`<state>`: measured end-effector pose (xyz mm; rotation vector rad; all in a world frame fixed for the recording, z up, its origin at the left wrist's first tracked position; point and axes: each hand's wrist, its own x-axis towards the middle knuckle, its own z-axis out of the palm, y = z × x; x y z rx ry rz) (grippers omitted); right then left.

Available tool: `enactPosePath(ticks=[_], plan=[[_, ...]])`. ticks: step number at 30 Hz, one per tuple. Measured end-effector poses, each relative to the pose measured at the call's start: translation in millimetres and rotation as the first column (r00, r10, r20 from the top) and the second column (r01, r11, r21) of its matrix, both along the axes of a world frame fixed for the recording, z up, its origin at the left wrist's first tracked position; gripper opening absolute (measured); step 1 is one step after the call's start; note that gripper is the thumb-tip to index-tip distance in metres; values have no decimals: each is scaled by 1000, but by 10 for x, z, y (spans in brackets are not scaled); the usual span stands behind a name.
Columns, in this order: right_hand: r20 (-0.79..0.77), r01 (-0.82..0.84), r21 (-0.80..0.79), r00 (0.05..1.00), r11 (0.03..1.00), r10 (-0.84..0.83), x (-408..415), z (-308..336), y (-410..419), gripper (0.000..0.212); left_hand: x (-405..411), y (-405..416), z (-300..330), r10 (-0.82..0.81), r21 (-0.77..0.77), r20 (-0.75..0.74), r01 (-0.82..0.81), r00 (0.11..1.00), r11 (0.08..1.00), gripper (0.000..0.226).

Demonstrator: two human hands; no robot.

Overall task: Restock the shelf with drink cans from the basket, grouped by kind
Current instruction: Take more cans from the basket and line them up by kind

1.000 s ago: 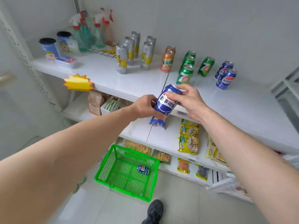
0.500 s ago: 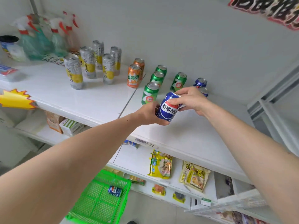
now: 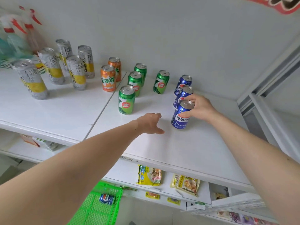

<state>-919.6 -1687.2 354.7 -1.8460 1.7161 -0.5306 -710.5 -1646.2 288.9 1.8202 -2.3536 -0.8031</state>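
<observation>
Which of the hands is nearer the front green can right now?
Left. The left hand hovers open just right of and in front of the front green can, while the right hand is farther right, gripping the blue can.

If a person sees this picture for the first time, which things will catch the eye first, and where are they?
The right hand grips a blue cola can standing upright on the white shelf, at the front of a row of blue cans. To its left stand four green cans, then two orange cans. Below, a green basket holds one more blue can.
</observation>
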Motion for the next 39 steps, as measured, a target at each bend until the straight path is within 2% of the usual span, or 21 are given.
enactPosePath(ticks=[13, 21, 25, 30, 33, 39], plan=[[20, 38, 14, 999, 999, -38, -132, -152, -179, 75, -46, -138, -96, -18, 12, 133, 17, 991, 1000, 71], [-24, 46, 23, 999, 999, -46, -132, -151, -166, 74, -42, -158, -117, -7, 3, 125, 6, 992, 1000, 71], [-50, 13, -19, 999, 1000, -14, -48, -63, -108, 83, -1, -87, -114, 0, -45, 81, 3, 997, 999, 68], [86, 69, -211, 995, 975, -52, 316, 85, 16, 59, 170, 69, -82, 24, -118, 7, -23, 1000, 993, 56], [74, -3, -325, 997, 946, 29, 637, 40, 139, 40, 385, 221, -52, 44, -152, -27, -47, 999, 987, 51], [102, -58, -384, 989, 921, 104, 1446, -216, 566, 24, 1172, 725, -83, 104, -191, -69, -116, 992, 975, 43]])
